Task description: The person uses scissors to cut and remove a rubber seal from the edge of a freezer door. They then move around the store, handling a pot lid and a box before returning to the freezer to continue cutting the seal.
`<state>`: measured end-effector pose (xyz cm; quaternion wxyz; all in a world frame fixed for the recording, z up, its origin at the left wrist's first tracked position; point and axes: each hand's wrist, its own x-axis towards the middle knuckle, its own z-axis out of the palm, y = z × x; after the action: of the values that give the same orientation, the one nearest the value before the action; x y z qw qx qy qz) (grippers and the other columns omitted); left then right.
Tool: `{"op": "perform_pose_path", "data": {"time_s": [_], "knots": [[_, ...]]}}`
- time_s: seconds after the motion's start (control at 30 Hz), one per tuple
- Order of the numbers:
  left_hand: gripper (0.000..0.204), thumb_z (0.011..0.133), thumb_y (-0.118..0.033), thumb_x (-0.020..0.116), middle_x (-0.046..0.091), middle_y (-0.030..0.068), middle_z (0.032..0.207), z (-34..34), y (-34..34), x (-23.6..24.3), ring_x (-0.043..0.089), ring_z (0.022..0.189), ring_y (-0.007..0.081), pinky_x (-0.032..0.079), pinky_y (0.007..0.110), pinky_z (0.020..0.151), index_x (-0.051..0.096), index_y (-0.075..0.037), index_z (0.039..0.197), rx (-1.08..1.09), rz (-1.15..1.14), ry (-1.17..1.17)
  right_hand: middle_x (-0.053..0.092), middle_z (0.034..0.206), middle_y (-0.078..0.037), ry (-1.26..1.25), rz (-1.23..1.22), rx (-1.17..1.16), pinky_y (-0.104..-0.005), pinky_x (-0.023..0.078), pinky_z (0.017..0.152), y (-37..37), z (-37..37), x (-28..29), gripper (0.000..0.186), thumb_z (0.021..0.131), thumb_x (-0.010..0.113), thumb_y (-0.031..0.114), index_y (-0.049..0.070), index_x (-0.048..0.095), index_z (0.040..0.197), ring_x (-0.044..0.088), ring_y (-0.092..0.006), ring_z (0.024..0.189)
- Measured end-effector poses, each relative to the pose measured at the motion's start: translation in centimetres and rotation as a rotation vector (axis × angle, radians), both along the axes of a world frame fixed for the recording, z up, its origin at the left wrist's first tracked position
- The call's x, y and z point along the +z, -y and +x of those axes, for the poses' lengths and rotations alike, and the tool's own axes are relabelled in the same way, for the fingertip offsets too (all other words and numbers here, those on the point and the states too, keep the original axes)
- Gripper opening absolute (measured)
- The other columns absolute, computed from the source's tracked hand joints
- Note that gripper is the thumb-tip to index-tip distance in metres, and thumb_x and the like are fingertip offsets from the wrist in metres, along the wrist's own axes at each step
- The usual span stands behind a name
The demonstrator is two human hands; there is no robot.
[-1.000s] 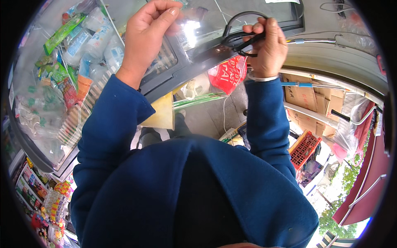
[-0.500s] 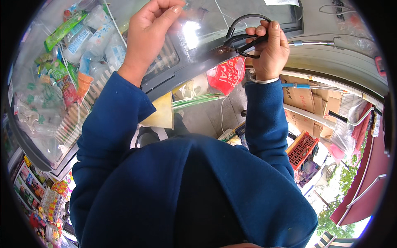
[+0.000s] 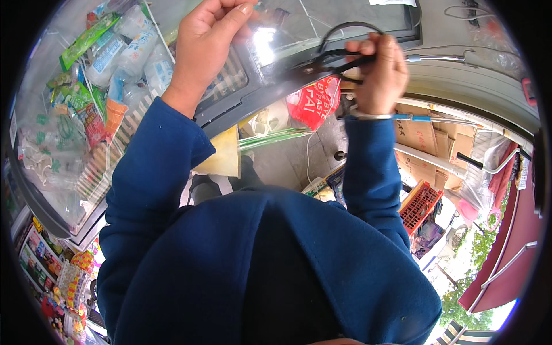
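At the upper middle, my left hand (image 3: 207,49) is closed in a pinch above the glass top of a chest freezer (image 3: 236,109). Whatever its fingertips hold, if anything, is too small or too clear to make out. To the right of it, my right hand (image 3: 386,80) grips black-handled scissors (image 3: 333,56) with fingers through the loops. Their blades point left toward the freezer's dark frame and are smeared by motion. Under the glass at the left lie bottles (image 3: 135,54) and colourful packets, among them a green packet (image 3: 89,43).
A red plastic bag (image 3: 314,103) hangs by the freezer's near edge, beside a yellow sheet (image 3: 224,152) and thin green sticks (image 3: 276,138). To the right are flattened cardboard (image 3: 417,135), a blue-and-silver pole (image 3: 431,118) and an orange crate (image 3: 420,207).
My right hand has shifted slightly right with the scissors, and its wrist has turned. The blades are now blurred. My left hand has barely moved.
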<state>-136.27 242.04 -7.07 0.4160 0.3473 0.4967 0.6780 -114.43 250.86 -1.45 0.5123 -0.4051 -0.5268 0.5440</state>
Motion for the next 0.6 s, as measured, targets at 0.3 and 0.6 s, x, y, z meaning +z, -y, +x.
{"op": "perform_pose_path", "data": {"time_s": [0.3, 0.6], "knots": [[0.021, 0.091, -0.018, 0.058, 0.065, 0.0024, 0.088, 0.0, -0.1, 0.0, 0.054, 0.070, 0.0055, 0.045, 0.022, 0.065, 0.063, -0.004, 0.106, -0.004, 0.024, -0.025, 0.060, 0.068, -0.006, -0.060, -0.044, 0.032, -0.0302, 0.050, 0.054, 0.5, -0.3, 0.1, 0.024, 0.094, 0.055, 0.021, -0.003, 0.058, 0.093, 0.066, -0.0232, 0.067], [0.021, 0.091, -0.018, 0.057, 0.065, 0.0019, 0.088, 0.1, -0.1, 0.2, 0.054, 0.070, 0.0051, 0.045, 0.021, 0.066, 0.063, -0.004, 0.106, 0.003, 0.018, -0.025, 0.062, 0.068, -0.008, -0.013, 0.034, 0.074, -0.0294, 0.051, 0.054, 0.9, -0.3, 0.0, 0.025, 0.096, 0.051, 0.019, -0.003, 0.059, 0.090, 0.066, -0.0219, 0.067]]}}
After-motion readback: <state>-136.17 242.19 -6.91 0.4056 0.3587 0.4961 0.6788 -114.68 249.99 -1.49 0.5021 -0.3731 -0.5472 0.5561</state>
